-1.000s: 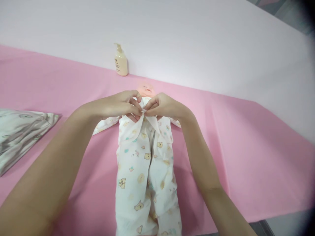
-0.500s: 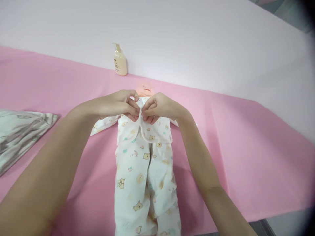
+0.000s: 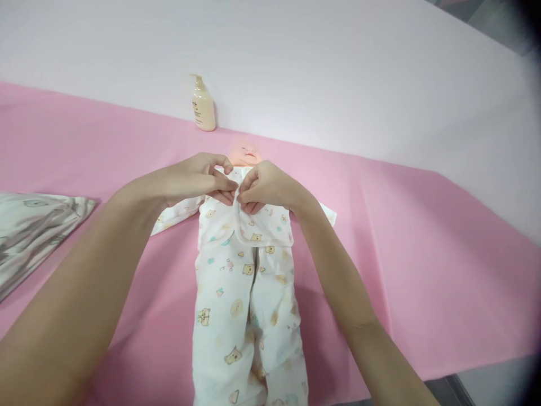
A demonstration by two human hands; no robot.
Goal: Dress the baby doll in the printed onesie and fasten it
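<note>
A baby doll [image 3: 245,155] lies on its back on the pink sheet, its head toward the wall. It wears a white jacket [image 3: 270,225] with a bear print and matching trousers [image 3: 224,316]. Over its chest, my left hand [image 3: 211,177] pinches the jacket's front edge on one side. My right hand [image 3: 264,189] has its fingers closed on the other front edge, close beside the left. The two edges meet between my fingertips, and below them the hem parts slightly. Any fastener there is hidden by my fingers.
A cream pump bottle [image 3: 204,107] stands behind the doll's head against the white wall [image 3: 338,73]. Crumpled pale printed cloth [image 3: 38,231] lies at the left on the pink sheet [image 3: 422,254]. The sheet's near edge shows at the lower right.
Both hands stay at the jacket front, with only small finger shifts. The whole view has slid slightly, so the doll and bottle appear a little further left.
</note>
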